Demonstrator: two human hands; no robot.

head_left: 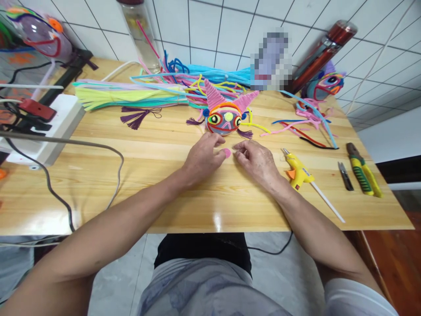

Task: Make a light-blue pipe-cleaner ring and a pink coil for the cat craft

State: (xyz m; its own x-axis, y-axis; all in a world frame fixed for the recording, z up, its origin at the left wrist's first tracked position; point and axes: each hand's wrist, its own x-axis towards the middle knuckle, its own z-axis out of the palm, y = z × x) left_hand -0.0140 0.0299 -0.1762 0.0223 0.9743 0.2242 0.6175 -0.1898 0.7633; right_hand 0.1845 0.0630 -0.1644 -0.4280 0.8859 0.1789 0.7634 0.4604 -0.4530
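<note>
A small round pink disc [227, 152] sits at the thumb tip of my left hand [202, 158], partly covered by the thumb. The hand seems to hold it, with the index finger raised apart above. My right hand [258, 160] is just right of the disc, thumb and fingers bent together; anything between them is too small to see. Just beyond both hands stands a mask-like figure [225, 118] with pink pipe-cleaner horns, ringed eyes and purple tassels. A yellow glue gun [300, 172] with a white glue stick lies beside my right forearm.
Pipe cleaner bundles [131, 95] lie along the back, with a loose purple tassel [136, 117] in front. Thread snips [345, 176] and pliers [362, 169] lie at right. A red thermos [324, 55] and glass bottle [140, 35] stand behind. A power strip [59, 127] and cables occupy the left.
</note>
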